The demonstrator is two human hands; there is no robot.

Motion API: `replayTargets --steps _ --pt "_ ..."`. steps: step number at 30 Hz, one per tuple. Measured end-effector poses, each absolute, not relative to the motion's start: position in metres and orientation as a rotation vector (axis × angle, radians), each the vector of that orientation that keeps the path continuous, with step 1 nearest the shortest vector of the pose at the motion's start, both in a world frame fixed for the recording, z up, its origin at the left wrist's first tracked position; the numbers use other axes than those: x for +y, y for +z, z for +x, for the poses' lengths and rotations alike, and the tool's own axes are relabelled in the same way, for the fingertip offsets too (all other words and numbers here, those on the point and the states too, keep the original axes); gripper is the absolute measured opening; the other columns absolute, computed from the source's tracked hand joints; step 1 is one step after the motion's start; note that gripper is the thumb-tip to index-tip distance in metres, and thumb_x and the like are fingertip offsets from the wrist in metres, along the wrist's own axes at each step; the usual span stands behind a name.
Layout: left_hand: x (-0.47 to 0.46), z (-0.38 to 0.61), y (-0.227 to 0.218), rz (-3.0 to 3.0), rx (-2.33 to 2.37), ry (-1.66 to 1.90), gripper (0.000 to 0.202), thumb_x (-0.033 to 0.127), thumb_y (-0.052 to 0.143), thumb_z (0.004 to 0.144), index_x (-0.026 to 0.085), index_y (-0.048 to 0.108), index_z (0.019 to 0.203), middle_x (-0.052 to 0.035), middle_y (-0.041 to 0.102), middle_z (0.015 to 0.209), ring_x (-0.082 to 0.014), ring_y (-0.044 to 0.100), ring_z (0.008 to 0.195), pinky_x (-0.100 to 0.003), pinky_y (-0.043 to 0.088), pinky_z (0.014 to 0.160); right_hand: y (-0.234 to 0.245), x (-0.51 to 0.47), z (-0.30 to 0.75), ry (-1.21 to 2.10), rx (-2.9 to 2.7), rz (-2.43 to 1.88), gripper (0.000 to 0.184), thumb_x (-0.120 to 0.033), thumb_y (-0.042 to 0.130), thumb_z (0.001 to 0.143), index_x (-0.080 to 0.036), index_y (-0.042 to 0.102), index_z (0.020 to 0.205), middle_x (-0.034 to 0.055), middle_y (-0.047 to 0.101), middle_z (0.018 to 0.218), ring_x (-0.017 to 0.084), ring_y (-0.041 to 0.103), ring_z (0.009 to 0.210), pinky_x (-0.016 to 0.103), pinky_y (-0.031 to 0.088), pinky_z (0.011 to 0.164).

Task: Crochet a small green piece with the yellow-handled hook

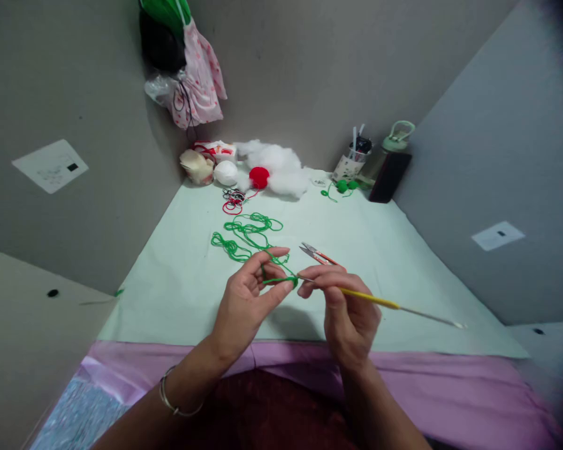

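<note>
My left hand [251,290] pinches a small piece of green crochet work [294,282] between thumb and a finger. Green yarn [253,234] passes over its raised index finger and lies in loose loops on the table beyond. In my right hand [351,312] is a crochet hook [370,299] with a yellow handle, gripped like a pencil. The hook's working tip meets the green piece at my left fingertips; its other metal end points out to the right. Thread snips [321,255] with orange-red handles lie just behind my right hand, partly covered by it.
White stuffing [281,165], a red yarn ball [259,177] and a white ball [226,172] stand at the back. Small green crocheted pieces [342,186] lie near a pen holder [349,167], a bottle [394,144] and a dark phone-like slab [390,178]. Grey partitions enclose the table.
</note>
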State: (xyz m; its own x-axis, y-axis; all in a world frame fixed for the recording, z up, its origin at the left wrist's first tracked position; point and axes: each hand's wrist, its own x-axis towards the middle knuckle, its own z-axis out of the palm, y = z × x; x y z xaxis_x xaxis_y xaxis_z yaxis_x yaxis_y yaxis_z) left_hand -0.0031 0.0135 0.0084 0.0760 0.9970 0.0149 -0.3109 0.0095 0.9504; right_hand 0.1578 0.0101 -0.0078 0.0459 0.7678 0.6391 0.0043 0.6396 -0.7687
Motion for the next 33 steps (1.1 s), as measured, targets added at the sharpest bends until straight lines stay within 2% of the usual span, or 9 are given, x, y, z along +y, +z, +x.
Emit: replayTargets --steps 4,8,15,26,33 --pt "0.015 -0.005 0.005 0.925 0.788 1.219 0.042 0.024 0.082 0.085 0.026 0.071 0.126 0.0033 0.062 0.093 -0.0093 0.064 0.080 -0.024 0.052 0.082 -0.007 0.014 0.157 0.963 -1.255 -0.579 0.020 -0.021 0.053 0.107 -0.024 0.073 0.104 0.0045 0.075 0.101 0.014 0.070 0.073 0.033 0.058 0.069" --pt "0.014 -0.005 0.003 0.929 0.785 1.216 0.041 0.022 0.081 0.086 0.028 0.072 0.126 0.0024 0.062 0.093 -0.0095 0.063 0.084 -0.021 0.051 0.082 -0.007 0.016 0.161 1.051 -1.249 -0.568 0.019 -0.024 0.054 0.107 -0.023 0.073 0.103 0.0041 0.076 0.100 0.013 0.071 0.073 0.031 0.059 0.069" --pt "0.013 -0.002 0.007 0.948 0.844 1.260 0.041 0.019 0.082 0.083 0.024 0.071 0.122 0.0029 0.063 0.089 -0.0100 0.063 0.086 -0.021 0.052 0.085 -0.006 0.011 0.165 0.825 -1.415 -0.660 0.021 -0.017 0.051 0.106 -0.022 0.072 0.105 0.0049 0.074 0.101 0.015 0.070 0.077 0.033 0.059 0.073" --pt "0.012 0.000 0.004 1.074 0.967 1.371 0.034 0.016 0.080 0.081 0.022 0.075 0.113 0.0029 0.068 0.080 -0.0108 0.065 0.081 -0.023 0.056 0.083 -0.006 0.008 0.169 0.506 -1.717 -0.724 0.026 -0.009 0.051 0.103 -0.023 0.070 0.112 0.0059 0.076 0.102 0.020 0.071 0.097 0.037 0.060 0.082" --pt "0.009 0.003 -0.003 1.175 1.033 1.508 0.027 0.013 0.081 0.080 0.024 0.079 0.104 0.0010 0.071 0.088 -0.0114 0.068 0.083 -0.023 0.058 0.083 -0.003 0.006 0.166 0.408 -1.740 -0.691 0.026 -0.007 0.050 0.103 -0.021 0.070 0.111 0.0060 0.076 0.098 0.018 0.072 0.100 0.033 0.060 0.083"
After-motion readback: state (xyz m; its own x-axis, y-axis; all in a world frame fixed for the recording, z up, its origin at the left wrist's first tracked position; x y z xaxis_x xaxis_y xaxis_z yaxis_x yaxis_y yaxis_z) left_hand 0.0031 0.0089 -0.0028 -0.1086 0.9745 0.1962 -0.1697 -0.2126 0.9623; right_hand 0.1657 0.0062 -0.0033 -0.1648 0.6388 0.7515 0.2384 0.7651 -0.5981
